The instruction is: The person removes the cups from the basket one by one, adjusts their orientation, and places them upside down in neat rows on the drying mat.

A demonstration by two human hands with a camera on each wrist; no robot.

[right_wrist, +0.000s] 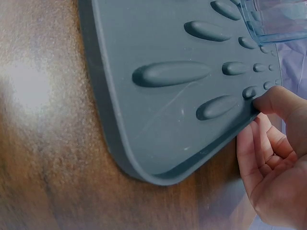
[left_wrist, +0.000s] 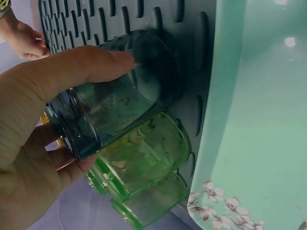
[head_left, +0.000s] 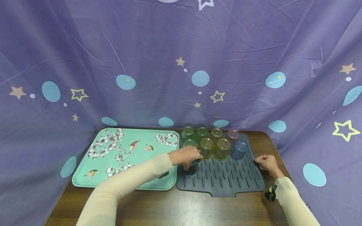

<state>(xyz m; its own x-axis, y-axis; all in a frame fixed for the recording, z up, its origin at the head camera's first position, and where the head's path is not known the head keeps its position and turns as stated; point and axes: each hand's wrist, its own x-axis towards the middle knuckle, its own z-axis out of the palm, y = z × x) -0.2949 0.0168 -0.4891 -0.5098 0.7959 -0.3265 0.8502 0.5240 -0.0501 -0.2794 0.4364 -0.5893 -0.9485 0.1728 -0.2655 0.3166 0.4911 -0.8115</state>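
Observation:
My left hand (head_left: 189, 157) grips a dark grey-blue glass (left_wrist: 120, 96), which stands upside down at the front left of the grey drying mat (head_left: 223, 180). In the left wrist view the thumb lies along the side of the glass and the other fingers curl around its base. Right behind it is a green glass (left_wrist: 148, 148). At the mat's right edge, my right hand (head_left: 268, 164) pinches the raised rim between thumb and fingers, as the right wrist view shows. Upside-down glasses fill the back of the mat, among them a yellow glass (head_left: 222, 149) and a blue glass (head_left: 238, 150).
A mint-green tray (head_left: 141, 157) with flowers and birds lies left of the mat, their edges side by side. Under both is a brown wooden table (head_left: 169, 207). A purple curtain (head_left: 158, 62) with stars hangs behind the table. A pink glass (head_left: 233, 135) stands in the back row.

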